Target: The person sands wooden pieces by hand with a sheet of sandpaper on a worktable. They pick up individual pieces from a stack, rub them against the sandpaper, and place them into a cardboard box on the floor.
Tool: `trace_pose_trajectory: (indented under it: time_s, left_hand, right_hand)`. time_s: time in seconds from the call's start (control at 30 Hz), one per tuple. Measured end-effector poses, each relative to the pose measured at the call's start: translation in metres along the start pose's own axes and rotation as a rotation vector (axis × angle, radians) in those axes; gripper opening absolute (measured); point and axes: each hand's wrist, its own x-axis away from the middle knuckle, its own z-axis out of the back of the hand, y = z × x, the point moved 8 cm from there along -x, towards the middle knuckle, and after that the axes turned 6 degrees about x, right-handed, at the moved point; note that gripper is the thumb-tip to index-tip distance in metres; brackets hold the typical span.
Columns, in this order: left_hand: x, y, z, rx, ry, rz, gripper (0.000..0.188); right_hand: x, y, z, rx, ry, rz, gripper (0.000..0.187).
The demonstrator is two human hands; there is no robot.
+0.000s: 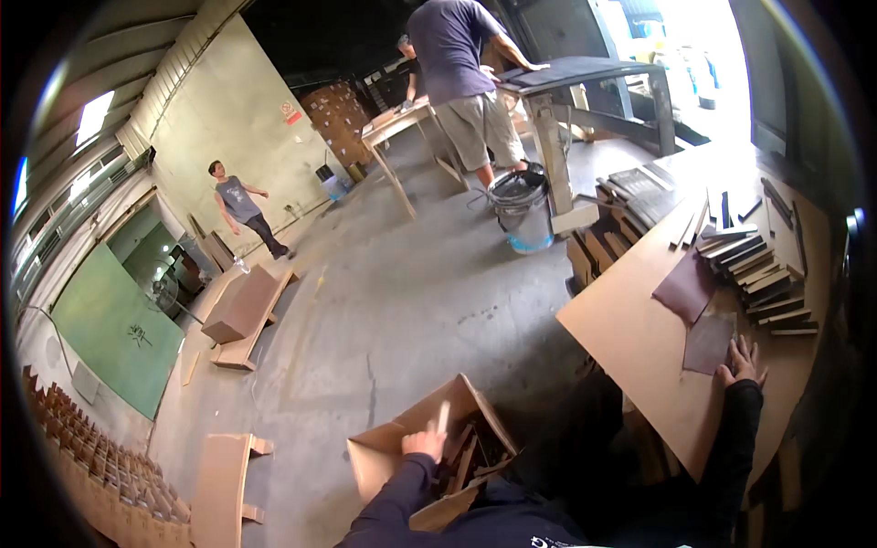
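Left hand (426, 442) gripping one pale strip (443, 417) over the box (384, 452); right of box, right hand (742, 363) flat, open on one sanding sheet (709, 342) on table (630, 342).

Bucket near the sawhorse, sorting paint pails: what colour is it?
Grey bucket, light blue lower band; head view.

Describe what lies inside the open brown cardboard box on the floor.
The open brown cardboard box holds dark wooden strips; the left hand lifts a pale one. Its bottom stays hidden.

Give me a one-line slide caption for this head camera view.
Left hand lifts a wood strip from a cardboard box; right hand rests on sandpaper.
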Motion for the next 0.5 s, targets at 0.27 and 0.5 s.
trace_pose_trajectory:
  time_s: [0.27,0.5]
  left_hand:
    - [-0.058,0.211,0.077,0.474,0.410,-0.635,0.042]
    - [-0.056,0.452,0.080,0.462,0.250,-1.011,0.050]
  right_hand:
    - [0.002,-0.001,0.000,-0.028,-0.017,0.005,0.070]
    - [0.009,-0.006,0.008,-0.039,-0.022,0.009,0.070]
